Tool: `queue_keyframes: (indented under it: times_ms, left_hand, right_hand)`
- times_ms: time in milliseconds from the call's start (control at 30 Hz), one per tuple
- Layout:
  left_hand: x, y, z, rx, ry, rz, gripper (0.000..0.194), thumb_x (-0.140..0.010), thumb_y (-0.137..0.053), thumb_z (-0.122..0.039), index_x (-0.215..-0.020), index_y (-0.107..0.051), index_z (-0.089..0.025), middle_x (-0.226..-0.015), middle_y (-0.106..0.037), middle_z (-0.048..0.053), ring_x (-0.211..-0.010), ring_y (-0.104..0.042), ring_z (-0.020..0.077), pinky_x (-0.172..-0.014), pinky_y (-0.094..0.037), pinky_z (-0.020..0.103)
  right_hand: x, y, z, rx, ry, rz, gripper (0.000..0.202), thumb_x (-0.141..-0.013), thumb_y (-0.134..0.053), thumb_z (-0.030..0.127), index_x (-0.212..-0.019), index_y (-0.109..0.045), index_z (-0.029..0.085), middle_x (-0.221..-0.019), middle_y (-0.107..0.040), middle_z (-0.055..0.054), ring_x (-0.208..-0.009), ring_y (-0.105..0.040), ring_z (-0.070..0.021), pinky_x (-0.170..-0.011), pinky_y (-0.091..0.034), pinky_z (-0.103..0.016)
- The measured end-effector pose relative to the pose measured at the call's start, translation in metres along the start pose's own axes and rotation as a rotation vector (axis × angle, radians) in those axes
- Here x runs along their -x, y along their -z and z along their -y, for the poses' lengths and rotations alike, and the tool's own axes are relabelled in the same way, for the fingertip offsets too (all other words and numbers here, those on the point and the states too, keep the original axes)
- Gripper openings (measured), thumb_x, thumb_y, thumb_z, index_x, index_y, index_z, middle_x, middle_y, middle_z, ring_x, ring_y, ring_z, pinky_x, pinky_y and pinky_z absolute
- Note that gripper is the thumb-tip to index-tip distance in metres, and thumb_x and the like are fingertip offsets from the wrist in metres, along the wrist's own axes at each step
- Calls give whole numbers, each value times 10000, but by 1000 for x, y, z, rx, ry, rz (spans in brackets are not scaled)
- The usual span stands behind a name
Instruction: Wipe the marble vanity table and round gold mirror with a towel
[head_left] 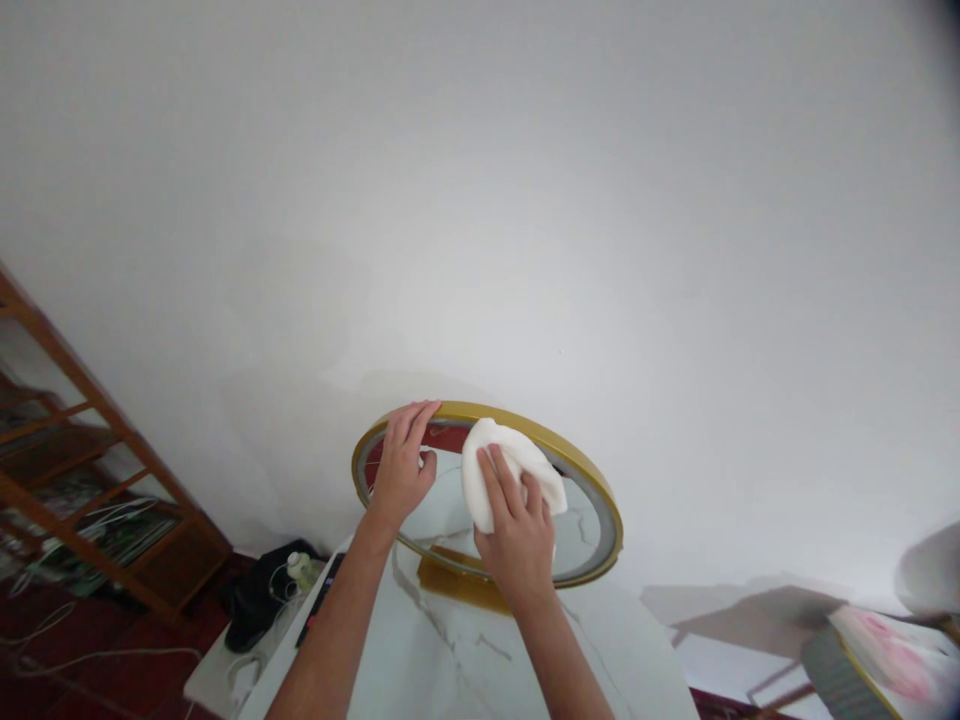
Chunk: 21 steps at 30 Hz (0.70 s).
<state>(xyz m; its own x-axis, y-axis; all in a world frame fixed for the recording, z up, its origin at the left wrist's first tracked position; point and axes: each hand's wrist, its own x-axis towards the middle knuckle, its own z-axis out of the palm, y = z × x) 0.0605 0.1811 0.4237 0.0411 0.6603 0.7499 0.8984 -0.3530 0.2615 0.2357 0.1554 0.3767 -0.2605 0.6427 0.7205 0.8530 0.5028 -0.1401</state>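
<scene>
A round mirror with a gold frame (pixel 555 438) stands on a white marbled table (pixel 480 660), its gold base (pixel 461 583) below it. With its fingers over the upper left rim, my left hand (pixel 405 470) holds the mirror frame. My right hand (pixel 517 530) presses a folded white cloth (pixel 478 485) against the glass, fingers spread over the cloth. Part of the glass is hidden behind the cloth and both hands.
A wooden shelf (pixel 139 480) with cables stands at the left. Beside the table are a black bag (pixel 255 600) and a small bottle (pixel 300 568). A grey seat (pixel 840 670) is at the lower right. A white wall (pixel 525 220) rises behind the mirror.
</scene>
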Motion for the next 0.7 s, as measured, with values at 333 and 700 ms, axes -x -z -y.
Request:
queue_keyframes:
  times_ms: [333,700]
  left_hand:
    - [0,5,11,26,-34,72,719,-697,-391,-5,-1379,-367,-230,-1334,-467,52,-1269,-377,205,-1091,-273,409]
    - [2,2,23,53,-42,117,730,-720,-401,-32,-1414,-323,-243,-1391,-437,34,-1310,-333,219,-1108,-219,414]
  right_hand:
    - [4,-10,5,81,-55,-141,789,-703,-504,120,-1443,-277,268,-1444,-382,47,-1079,-448,-283,-924,-408,-412]
    - [-8,-28,29,211,63,-34,809,-672,-525,129,-1429,-303,308,-1443,-376,82,-1083,-449,-282,-898,-425,-393]
